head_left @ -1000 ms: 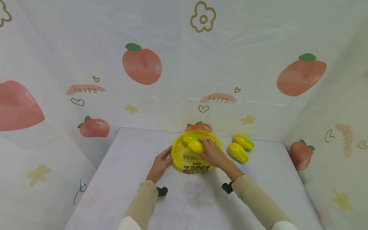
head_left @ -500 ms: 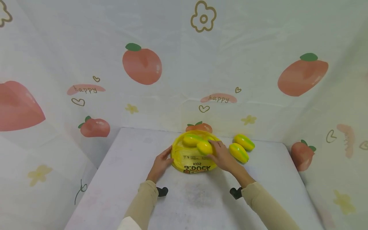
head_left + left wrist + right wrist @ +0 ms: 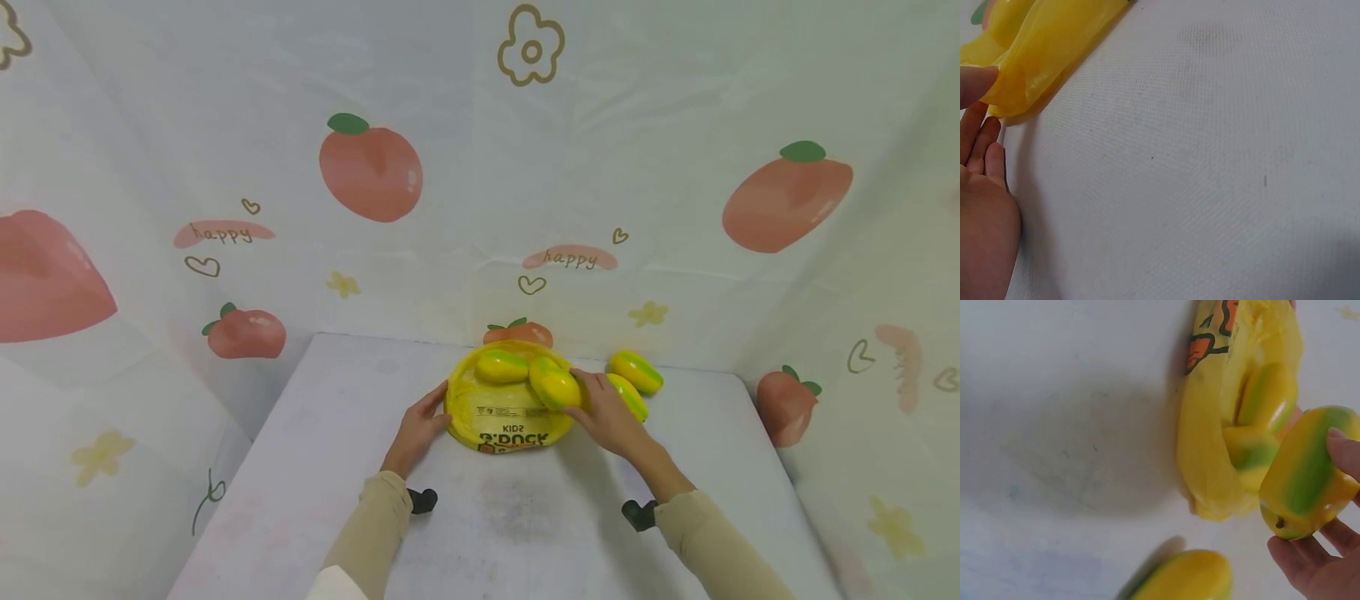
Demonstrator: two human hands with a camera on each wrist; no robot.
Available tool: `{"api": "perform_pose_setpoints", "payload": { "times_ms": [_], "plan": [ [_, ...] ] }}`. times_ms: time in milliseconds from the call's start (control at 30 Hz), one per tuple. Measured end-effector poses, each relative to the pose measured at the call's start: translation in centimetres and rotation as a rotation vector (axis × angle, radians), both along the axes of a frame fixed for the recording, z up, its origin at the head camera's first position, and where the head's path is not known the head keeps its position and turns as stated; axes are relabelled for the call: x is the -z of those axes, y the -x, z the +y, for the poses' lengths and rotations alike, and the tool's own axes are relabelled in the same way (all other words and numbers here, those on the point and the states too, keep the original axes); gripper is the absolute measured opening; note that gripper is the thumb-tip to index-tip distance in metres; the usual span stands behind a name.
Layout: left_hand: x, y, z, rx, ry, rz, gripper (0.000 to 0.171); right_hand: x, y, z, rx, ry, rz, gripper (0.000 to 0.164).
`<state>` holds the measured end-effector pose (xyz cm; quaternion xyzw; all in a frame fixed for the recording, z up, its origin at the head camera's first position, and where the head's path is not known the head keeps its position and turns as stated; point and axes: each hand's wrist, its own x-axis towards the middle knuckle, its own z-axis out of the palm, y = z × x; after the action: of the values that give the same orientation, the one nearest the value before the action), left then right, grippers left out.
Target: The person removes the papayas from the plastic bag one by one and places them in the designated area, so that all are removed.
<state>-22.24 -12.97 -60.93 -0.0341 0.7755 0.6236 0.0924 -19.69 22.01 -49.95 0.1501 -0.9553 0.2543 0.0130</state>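
In the head view, a round yellow plastic-covered tray [image 3: 510, 417] with black print sits toward the back of the white table. My left hand [image 3: 417, 429] touches its left rim with thumb and fingertips. In the left wrist view, the thumb lies on yellow plastic [image 3: 1029, 56], the other fingers fairly straight below. My right hand [image 3: 609, 414] grips a yellow-green mango [image 3: 553, 383] over the tray's right side. A dark stem nub shows on that mango [image 3: 1304, 475] in the right wrist view. Another mango [image 3: 501, 367] lies inside; the right wrist view shows two mangoes [image 3: 1267, 397] there.
Right of the tray, two more mangoes lie on the table: one [image 3: 636, 371] at the back, the other [image 3: 628, 397] partly hidden by my right hand. A printed white cloth [image 3: 442, 275] hangs close behind the table [image 3: 495, 517].
My right hand has moved to the right across the tray with the mango in its grip, which now hides part of the nearer table mango. My left hand stays at the rim.
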Motion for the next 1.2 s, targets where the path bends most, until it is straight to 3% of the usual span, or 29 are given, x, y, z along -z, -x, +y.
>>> {"api": "perform_pose_setpoints", "payload": {
  "times_ms": [133, 333, 567, 1200],
  "plan": [
    [-0.2, -0.1, 0.0, 0.004, 0.002, -0.008, 0.065, 0.1, -0.2, 0.8, 0.007, 0.010, 0.019, 0.069],
    [-0.3, -0.1, -0.1, 0.008, 0.011, 0.001, 0.065, 0.4, -0.4, 1.9, 0.036, 0.026, -0.021, 0.068],
    [-0.4, -0.2, -0.1, 0.015, 0.017, 0.008, 0.064, 0.6, -0.9, 3.3, 0.034, 0.036, 0.029, 0.067],
    [-0.5, -0.2, 0.2, 0.001, 0.033, -0.014, 0.063, 1.6, -2.3, 6.4, 0.097, 0.018, 0.033, 0.062]
  ]
}}
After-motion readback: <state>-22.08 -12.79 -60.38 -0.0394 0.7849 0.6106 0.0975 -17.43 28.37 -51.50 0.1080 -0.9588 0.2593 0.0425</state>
